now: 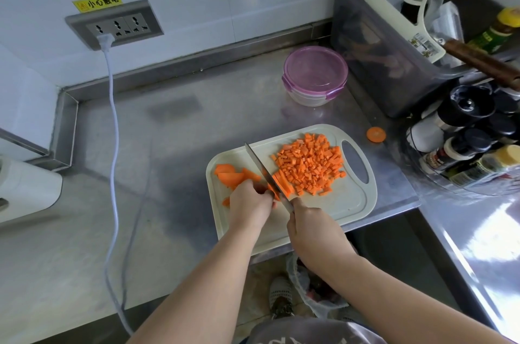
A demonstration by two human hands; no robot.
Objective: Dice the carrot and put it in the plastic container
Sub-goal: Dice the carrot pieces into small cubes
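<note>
A pale cutting board [346,203] lies on the steel counter. A heap of diced carrot [309,163] covers its far right part, and carrot slices [229,174] lie at its left. My left hand [249,204] presses curled fingers on carrot strips [282,184] beside the blade. My right hand [312,231] grips the handle of a knife [260,166], whose blade slants across the board through the strips. The plastic container [315,75], clear with a purple lid on it, stands behind the board near the wall.
A carrot end [376,134] lies on the counter right of the board. A dark bin [394,42] and a rack of spice jars [467,143] crowd the right side. A white cable [112,124] hangs from the wall socket; a white appliance [25,189] sits left.
</note>
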